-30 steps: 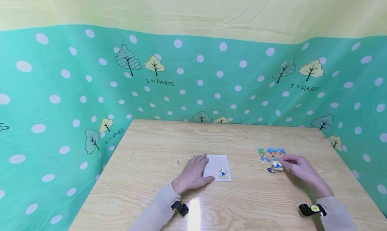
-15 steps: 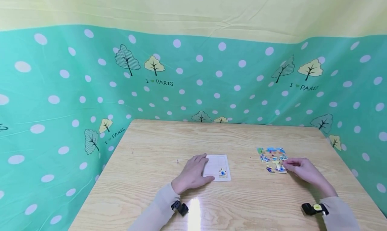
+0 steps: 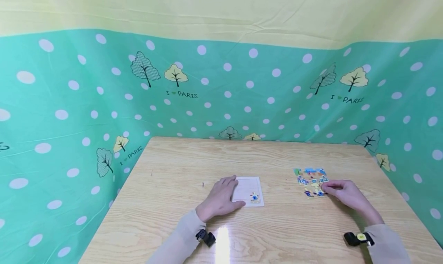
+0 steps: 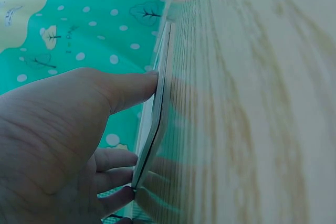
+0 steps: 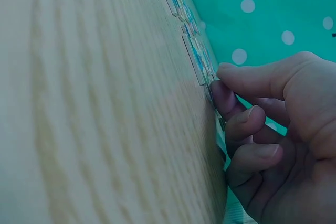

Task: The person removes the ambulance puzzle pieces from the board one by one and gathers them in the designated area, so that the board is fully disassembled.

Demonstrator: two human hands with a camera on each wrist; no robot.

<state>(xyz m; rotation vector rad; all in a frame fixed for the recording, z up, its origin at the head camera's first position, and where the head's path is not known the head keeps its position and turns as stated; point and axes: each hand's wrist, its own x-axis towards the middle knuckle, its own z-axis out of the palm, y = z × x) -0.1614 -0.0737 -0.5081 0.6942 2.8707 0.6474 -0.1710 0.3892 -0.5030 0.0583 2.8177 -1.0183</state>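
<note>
My left hand [image 3: 221, 198] rests over the left side of a white puzzle tray [image 3: 246, 185], its thumb on the near edge. The left wrist view shows that thumb along the tray's rim [image 4: 156, 103] and the other fingers reaching past its corner. One jigsaw piece [image 3: 254, 197] with a blue round print lies in the tray's near right corner. Farther right, my right hand [image 3: 342, 193] pinches a jigsaw piece [image 3: 320, 193] between thumb and forefinger, low at the table. Its other fingers are curled in the right wrist view. The fingertips hide part of that piece.
A cluster of colourful jigsaw pieces [image 3: 310, 173] lies beyond the right fingertips, a dark blue one [image 3: 308, 194] beside the pinched piece. A tiny dark scrap [image 3: 203, 184] lies left of the tray. A green dotted curtain [image 3: 228, 91] hangs behind the wooden table [image 3: 277, 233].
My right hand first slid a piece with a blue round print to the right, then back left a little, close to the dark blue piece. The left hand and tray have not moved.
</note>
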